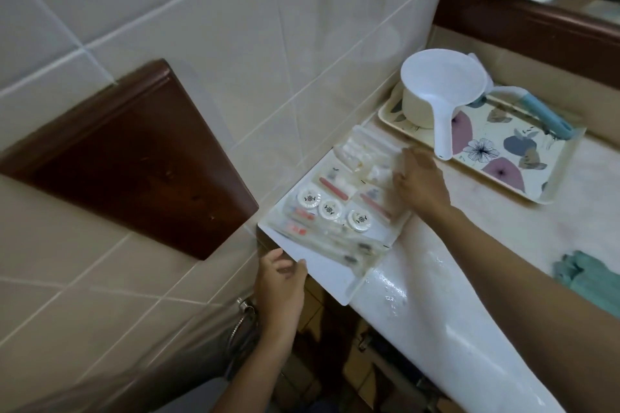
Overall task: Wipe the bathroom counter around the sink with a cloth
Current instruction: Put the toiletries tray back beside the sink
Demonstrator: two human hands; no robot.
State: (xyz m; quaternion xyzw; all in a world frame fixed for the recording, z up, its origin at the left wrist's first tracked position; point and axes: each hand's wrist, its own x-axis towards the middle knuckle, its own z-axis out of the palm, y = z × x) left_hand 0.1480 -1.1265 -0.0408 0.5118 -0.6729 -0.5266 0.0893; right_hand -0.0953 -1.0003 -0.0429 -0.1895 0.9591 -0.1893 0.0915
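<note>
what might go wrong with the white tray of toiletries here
The white tray overhangs the counter edge. The left hand holds its near corner and the right hand is on its far side. If it tilts, the loose round tins may slide off. The counter front is wet, so the tray may slip.

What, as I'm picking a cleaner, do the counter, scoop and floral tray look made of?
Counter: likely polished stone or cultured marble; pale, glossy rounded edge with wet glints.
Scoop: white moulded plastic, smooth, one-piece handle.
Floral tray: probably melamine or plastic; printed pattern, satin cream rim.
</note>
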